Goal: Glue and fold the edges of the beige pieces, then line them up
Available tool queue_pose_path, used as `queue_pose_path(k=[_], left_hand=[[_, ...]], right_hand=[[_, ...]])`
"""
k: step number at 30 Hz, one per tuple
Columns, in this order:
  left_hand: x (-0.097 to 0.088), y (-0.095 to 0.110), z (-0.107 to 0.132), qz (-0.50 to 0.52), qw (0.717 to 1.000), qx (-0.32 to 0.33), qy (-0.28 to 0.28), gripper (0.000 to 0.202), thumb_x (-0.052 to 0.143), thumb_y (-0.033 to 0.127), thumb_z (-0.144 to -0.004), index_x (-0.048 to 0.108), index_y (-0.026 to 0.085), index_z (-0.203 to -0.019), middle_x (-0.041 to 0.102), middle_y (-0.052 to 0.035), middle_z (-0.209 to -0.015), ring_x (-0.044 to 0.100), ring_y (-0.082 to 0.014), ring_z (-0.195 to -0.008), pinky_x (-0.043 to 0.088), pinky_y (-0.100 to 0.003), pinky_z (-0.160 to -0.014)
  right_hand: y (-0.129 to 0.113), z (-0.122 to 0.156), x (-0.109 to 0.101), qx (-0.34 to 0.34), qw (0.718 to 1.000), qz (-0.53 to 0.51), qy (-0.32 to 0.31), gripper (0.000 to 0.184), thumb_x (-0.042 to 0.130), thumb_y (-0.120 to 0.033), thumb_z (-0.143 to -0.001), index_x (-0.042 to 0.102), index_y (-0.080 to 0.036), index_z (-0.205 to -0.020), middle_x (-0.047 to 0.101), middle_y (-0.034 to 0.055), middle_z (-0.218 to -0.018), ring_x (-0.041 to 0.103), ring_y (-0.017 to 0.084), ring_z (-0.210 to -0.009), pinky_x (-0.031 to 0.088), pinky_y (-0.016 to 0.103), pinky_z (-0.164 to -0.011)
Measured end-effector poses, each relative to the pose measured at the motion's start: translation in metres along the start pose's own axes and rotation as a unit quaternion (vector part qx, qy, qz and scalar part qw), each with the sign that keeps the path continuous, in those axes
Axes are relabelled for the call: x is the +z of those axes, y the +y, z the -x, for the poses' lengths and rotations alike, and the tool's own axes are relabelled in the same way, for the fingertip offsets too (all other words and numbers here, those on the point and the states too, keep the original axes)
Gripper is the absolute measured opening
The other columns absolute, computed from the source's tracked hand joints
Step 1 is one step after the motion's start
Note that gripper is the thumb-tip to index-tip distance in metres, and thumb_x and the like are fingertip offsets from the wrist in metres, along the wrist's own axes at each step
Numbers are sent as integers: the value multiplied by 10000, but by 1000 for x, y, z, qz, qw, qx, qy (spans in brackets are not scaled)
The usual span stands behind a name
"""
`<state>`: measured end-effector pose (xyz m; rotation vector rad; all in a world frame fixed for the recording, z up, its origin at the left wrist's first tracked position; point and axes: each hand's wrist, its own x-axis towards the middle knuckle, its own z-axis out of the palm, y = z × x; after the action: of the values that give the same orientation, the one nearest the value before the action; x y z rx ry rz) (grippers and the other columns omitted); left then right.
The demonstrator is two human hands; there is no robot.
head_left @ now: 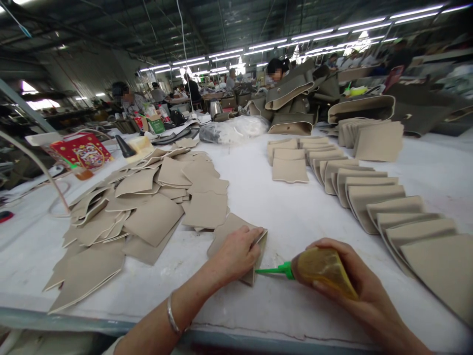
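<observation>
My left hand [236, 254] presses down on a folded beige leather piece [229, 230] near the table's front edge, fingers closed over its right edge and holding it. My right hand [354, 286] grips a soft yellow glue bottle [323, 266] whose green nozzle [275, 270] points left at the open edge of that piece. A silver bangle sits on my left wrist.
A loose heap of beige cut pieces [148, 207] lies left on the white table [288, 217]. An overlapping row of folded pieces [384, 202] runs along the right. Stacked bag shells [291, 106], a plastic bag and a red box [83, 150] stand behind. Other workers sit far back.
</observation>
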<state>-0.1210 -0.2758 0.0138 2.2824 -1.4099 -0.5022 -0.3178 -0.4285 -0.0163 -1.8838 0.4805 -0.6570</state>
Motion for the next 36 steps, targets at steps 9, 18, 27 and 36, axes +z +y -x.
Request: queue_pose_path(k=[9,18,27,36], left_hand=[[0,-1,-1,0,1000,-1,-7,511,374,169,-875,526,167,-1363,636,-88,-1120,599,-220,-1040,449,-320,-959],[0,-1,0,0,1000,-4,-6,505,377,179,-885,518,173,-1370,632,-88,-1123,603,-225,-1040,449,-332,-966],[0,0,0,2,1000,6,1,495,373,175,-883,533,155,-1351,630,-97,-1125,601,-239,-1042,457,-355,-954],[1,-1,-1,1,1000,1,-4,502,381,180,-876,530,158,-1356,632,-98,-1100,610,-245,-1011,468,-363,-935]], right_hand=[[4,-1,-2,-39,999,32,-1,402,725,-408,-812,545,-300,-1155,596,29,-1129,599,246,-1006,500,298,-854],[1,2,-2,13,1000,18,-14,426,728,-441,-800,540,-304,-1157,588,22,-1152,600,243,-1013,483,294,-872],[2,6,-1,-8,1000,0,-19,408,731,-431,-799,551,-314,-1146,620,3,-1096,639,209,-943,518,226,-808],[3,3,-3,-19,999,-21,-45,386,714,-411,-825,545,-326,-1161,615,8,-1113,640,213,-946,532,229,-809]])
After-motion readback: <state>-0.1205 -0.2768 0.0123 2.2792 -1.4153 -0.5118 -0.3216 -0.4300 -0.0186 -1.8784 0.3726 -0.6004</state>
